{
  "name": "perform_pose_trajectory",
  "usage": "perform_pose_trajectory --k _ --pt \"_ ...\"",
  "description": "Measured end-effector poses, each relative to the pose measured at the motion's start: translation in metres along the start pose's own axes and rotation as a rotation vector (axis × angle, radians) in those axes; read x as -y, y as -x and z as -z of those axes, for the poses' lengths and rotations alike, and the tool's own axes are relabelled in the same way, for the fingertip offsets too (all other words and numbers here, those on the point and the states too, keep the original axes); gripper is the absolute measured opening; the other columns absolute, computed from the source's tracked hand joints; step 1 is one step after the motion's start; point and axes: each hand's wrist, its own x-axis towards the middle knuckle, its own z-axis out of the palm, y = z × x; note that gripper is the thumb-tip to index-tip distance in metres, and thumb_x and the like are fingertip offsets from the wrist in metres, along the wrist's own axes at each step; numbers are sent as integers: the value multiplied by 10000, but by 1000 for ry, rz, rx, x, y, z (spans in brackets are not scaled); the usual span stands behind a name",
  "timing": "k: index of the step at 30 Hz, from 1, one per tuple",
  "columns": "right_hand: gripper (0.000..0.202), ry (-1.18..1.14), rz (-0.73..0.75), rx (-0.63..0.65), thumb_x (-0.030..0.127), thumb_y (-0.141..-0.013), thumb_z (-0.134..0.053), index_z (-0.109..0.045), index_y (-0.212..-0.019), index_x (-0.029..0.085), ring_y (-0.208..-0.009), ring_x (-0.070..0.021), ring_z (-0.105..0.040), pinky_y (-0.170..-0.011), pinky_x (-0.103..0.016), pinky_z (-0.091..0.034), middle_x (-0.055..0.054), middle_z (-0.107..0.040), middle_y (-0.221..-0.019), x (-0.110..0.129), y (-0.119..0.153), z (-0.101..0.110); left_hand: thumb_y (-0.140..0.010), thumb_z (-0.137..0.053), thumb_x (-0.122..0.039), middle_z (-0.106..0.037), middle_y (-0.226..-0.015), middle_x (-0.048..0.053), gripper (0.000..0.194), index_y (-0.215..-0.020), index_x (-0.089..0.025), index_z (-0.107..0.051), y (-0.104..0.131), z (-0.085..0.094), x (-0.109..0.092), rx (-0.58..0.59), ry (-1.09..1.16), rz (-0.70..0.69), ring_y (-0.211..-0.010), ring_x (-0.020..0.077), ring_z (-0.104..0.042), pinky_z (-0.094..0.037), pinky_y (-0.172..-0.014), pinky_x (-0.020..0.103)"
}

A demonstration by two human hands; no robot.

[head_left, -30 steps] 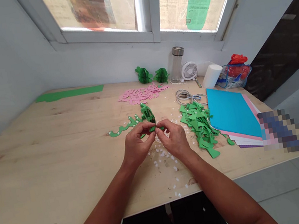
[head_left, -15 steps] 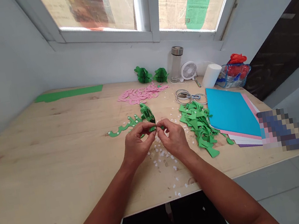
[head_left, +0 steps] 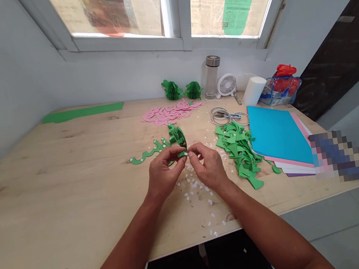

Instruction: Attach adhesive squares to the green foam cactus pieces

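A folded green paper piece with many layers stands up between my hands near the table's middle. My left hand pinches its lower edge between thumb and fingers. Close beside it, my right hand has thumb and forefinger pressed together at the same edge, by a small white square; whether these fingertips grip the paper or the square is too small to tell. A wavy green strip dotted with white squares lies to the left. Small white bits are scattered on the wood below my hands.
Pink cut-outs and two green paper shapes are behind. Green scraps, tape rolls and blue sheets lie right. A bottle, fan and white roll stand by the wall.
The green folded piece has opened slightly and shifted its angle. A white square now shows between my fingertips. Both hands have barely moved.
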Motion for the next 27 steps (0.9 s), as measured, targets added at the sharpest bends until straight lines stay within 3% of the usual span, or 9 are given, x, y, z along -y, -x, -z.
perform_pose_trajectory --k 11,17,24,27 --pt "151 -26 15 -26 262 -853 -466 -572 -759 211 -703 -151 -568 -688 -262 -425 -6 -620 -741 0 0 0 -719 -666 -294 -672 -821 29 185 -867 -182 -671 0 0 -2 1 -38 -10 -693 156 -639 -531 -706 293" --pt "153 -218 -74 -63 298 -834 -502 -574 -735 207 -658 -140 -554 -646 -253 -425 10 -610 -703 -2 -2 -1 -681 -715 -259 -683 -867 32 193 -850 -180 -668 -1 -1 -5 -32 151 134 -755 164 -643 -526 -732 289" --pt "244 -556 -290 -273 379 -792 -554 -582 -653 180 -664 -151 -573 -639 -267 -434 -13 -633 -682 -7 -9 0 -634 -761 -222 -660 -788 10 203 -820 -178 -691 -2 -1 -11 -42 422 270 -708 136 -607 -501 -663 249" --pt "193 -609 -316 -269 365 -761 -593 -623 -779 175 -697 -155 -585 -657 -271 -438 -23 -664 -767 -6 -10 1 -629 -768 -213 -655 -758 -1 194 -805 -177 -696 -4 -1 -10 -49 488 289 -658 118 -585 -497 -657 248"
